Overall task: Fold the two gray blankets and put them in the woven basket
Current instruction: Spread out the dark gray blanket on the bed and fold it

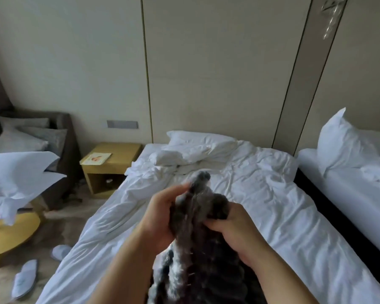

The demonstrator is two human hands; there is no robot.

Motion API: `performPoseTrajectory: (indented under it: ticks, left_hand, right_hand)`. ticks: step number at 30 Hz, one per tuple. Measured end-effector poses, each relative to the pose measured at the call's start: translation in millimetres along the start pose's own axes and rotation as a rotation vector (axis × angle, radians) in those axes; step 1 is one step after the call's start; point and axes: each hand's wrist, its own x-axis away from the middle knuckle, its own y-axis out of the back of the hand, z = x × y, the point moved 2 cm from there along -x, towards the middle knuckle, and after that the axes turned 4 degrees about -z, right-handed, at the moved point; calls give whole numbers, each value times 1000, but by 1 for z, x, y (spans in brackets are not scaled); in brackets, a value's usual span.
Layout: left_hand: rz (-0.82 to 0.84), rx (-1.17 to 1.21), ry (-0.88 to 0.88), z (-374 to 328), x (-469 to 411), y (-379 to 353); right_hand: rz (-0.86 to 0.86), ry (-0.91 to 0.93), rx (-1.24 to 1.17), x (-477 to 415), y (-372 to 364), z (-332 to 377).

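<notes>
a bedroom, with a rumpled white bed (261, 205) running away from the viewer. nearest, a fuzzy gray blanket (198, 249) is bunched up between both hands, held above the sheets, its lower part dropping out of the bottom of the view. the left hand (160, 218) curls round its left side, fingertips pinching a raised tuft. the right hand (235, 235) grips the right side, fingers dug into the pile. on the floor to the left lie white slippers (25, 279). farther off, a yellow nightstand (112, 159) and white pillows (198, 141) by the wall, with a second bed (349, 183) on the right.
</notes>
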Motion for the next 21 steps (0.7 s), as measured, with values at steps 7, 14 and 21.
performPoseTrajectory:
  ticks: [7,14,21]
  left_hand:
    - [-32,-442,60,-34,-4,-18]
    - [-244,-419,-181,-41,-16,-31]
    - [-283,-508,-384,-27,-22,-46]
  right_hand:
    - [109,213,209,3,13,33]
    - [136,-26,-242,5,35,45]
    - [618,351,-373,36,43,81]
